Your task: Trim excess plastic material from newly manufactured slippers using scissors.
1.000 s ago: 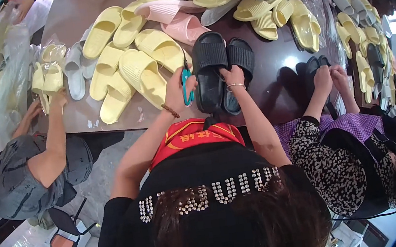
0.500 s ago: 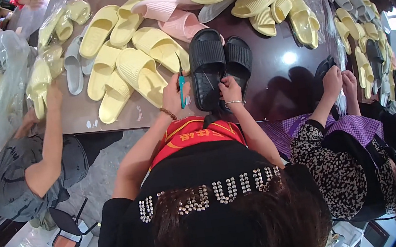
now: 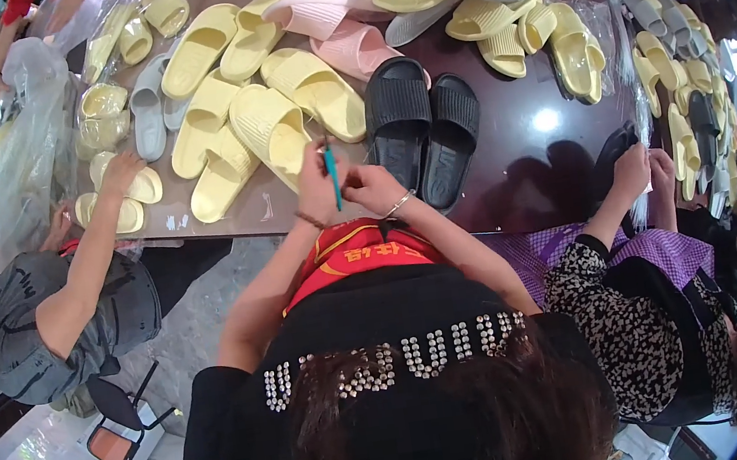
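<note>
Both bare forearms reach up toward twelve o'clock and converge. The left hand [image 3: 317, 181], a bracelet at its wrist, has its fingers curled shut around something thin. The right hand [image 3: 372, 188], at its three o'clock, is curled loosely, almost touching it.

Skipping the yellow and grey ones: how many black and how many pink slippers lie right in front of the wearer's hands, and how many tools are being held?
Black slippers: 2
Pink slippers: 2
Teal tool, held in the left hand: 1
Total: 5
</note>
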`<state>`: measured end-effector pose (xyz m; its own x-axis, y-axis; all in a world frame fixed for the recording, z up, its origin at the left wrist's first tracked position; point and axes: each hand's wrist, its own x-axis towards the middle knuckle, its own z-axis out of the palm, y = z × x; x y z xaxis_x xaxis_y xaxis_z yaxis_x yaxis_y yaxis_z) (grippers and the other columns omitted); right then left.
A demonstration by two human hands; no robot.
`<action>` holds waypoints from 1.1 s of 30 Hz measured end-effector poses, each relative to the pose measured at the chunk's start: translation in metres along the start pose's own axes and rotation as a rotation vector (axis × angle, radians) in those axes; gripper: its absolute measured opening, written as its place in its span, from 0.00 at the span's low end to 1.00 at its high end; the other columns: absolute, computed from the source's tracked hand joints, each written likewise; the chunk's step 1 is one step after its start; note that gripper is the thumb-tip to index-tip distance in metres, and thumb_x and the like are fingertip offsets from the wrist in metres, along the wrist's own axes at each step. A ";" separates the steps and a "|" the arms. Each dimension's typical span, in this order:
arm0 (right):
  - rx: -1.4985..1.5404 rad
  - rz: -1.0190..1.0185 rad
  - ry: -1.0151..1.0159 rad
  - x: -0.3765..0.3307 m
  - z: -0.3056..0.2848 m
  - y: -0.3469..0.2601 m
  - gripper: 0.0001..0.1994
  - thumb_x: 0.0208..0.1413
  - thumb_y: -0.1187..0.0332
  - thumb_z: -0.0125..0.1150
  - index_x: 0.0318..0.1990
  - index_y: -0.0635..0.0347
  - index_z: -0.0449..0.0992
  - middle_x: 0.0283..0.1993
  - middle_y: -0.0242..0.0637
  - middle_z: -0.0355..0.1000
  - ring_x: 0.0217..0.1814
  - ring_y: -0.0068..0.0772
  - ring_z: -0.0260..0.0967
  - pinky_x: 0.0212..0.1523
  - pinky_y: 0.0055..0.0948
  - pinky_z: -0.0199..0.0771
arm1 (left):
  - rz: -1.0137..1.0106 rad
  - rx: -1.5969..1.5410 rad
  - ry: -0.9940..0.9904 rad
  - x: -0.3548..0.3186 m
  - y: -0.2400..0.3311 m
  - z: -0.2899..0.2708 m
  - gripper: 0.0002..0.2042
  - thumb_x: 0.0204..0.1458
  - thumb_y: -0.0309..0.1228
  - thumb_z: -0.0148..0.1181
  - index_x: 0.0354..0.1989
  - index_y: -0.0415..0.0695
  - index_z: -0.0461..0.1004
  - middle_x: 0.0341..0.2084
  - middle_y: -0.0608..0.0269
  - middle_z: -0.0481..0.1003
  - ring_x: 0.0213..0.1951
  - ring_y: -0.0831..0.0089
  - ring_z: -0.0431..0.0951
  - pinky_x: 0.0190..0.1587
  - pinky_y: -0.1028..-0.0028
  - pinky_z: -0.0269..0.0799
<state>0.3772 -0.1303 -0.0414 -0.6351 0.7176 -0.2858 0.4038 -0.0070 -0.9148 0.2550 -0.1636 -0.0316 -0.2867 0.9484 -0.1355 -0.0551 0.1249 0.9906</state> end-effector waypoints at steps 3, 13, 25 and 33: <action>0.146 -0.024 -0.123 -0.001 0.002 -0.006 0.10 0.43 0.67 0.56 0.31 0.64 0.72 0.25 0.38 0.70 0.27 0.24 0.67 0.29 0.23 0.66 | -0.060 0.113 0.100 -0.004 0.008 -0.030 0.18 0.42 0.23 0.52 0.45 0.41 0.62 0.20 0.69 0.66 0.23 0.81 0.66 0.25 0.82 0.63; -0.170 0.410 0.750 -0.015 -0.083 0.045 0.20 0.39 0.52 0.59 0.26 0.63 0.70 0.26 0.46 0.70 0.32 0.42 0.70 0.34 0.33 0.68 | -0.035 0.987 0.157 -0.049 -0.043 -0.126 0.17 0.41 0.25 0.53 0.43 0.46 0.66 0.29 0.52 0.71 0.32 0.51 0.71 0.32 0.61 0.66; -0.471 0.581 0.668 0.006 -0.108 0.066 0.21 0.42 0.52 0.52 0.31 0.64 0.71 0.37 0.54 0.69 0.39 0.54 0.66 0.38 0.43 0.66 | 0.111 0.880 0.171 -0.028 -0.040 -0.083 0.17 0.42 0.29 0.54 0.44 0.46 0.65 0.27 0.50 0.72 0.31 0.52 0.72 0.32 0.59 0.66; -0.239 0.440 0.996 -0.031 -0.174 0.071 0.18 0.40 0.57 0.55 0.28 0.66 0.70 0.34 0.55 0.68 0.38 0.55 0.64 0.38 0.43 0.64 | 0.089 0.648 0.037 -0.018 -0.014 -0.036 0.19 0.41 0.32 0.58 0.43 0.42 0.66 0.25 0.51 0.72 0.29 0.61 0.74 0.31 0.68 0.67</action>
<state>0.5403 -0.0319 -0.0473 0.3634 0.9243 -0.1170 0.6482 -0.3411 -0.6808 0.2269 -0.1927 -0.0431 -0.2973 0.9539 -0.0415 0.5544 0.2079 0.8059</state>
